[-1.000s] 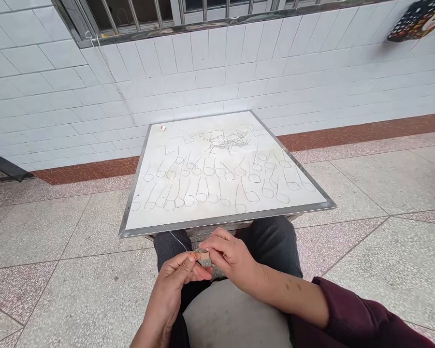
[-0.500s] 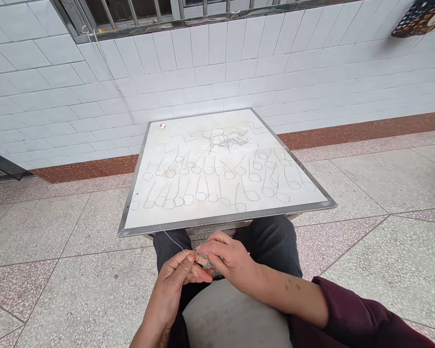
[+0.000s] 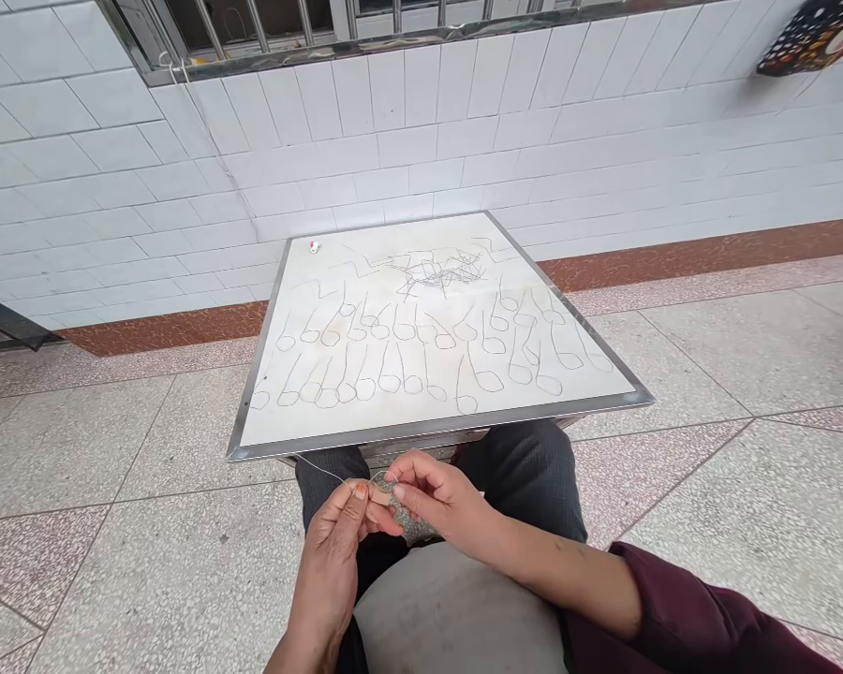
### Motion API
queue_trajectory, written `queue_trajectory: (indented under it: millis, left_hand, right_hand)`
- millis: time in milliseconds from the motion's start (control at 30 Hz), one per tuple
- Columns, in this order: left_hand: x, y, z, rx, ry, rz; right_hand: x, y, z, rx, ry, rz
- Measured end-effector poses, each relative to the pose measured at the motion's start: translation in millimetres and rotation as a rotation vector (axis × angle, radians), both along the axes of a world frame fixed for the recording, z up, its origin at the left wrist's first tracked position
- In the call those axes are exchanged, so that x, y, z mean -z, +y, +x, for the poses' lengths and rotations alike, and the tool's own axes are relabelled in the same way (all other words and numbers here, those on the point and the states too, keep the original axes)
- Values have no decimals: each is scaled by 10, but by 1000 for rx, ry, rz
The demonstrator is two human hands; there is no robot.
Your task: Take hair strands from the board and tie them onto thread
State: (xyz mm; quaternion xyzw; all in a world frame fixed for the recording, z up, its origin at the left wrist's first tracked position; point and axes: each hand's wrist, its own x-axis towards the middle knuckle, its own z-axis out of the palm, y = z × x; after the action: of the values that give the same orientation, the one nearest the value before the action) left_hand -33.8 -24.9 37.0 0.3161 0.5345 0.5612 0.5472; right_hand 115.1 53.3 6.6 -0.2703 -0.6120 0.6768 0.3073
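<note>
Over my lap, my left hand (image 3: 341,529) pinches a thin wire (image 3: 321,468), whose free end sticks out to the upper left toward the table edge. My right hand (image 3: 436,491) is just to the right, thumb and forefinger pinched on the wire's other part, which curves between the hands. A small tan piece (image 3: 380,496) shows between the fingers; what it is, I cannot make out. On the white table (image 3: 393,423) lie rows of wires with a round loop at one end (image 3: 490,380). Behind them is a tangled heap of wires (image 3: 442,270).
A small white and red object (image 3: 315,247) sits at the table's back left corner. The metal-edged table stands before my knees, against a white tiled wall (image 3: 393,178). A barred window is above, and a patterned bag (image 3: 811,42) hangs at the upper right.
My right hand has turned and shifted slightly, its thumb now nearer the wire's curve. The wire's free end has tilted lower and to the left.
</note>
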Motion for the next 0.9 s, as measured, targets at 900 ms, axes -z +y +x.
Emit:
queue_trajectory:
  millis: [900]
  left_hand:
    - [-106, 228, -54, 157, 43, -86]
  right_hand:
    - [-28, 15, 77, -53, 117, -403]
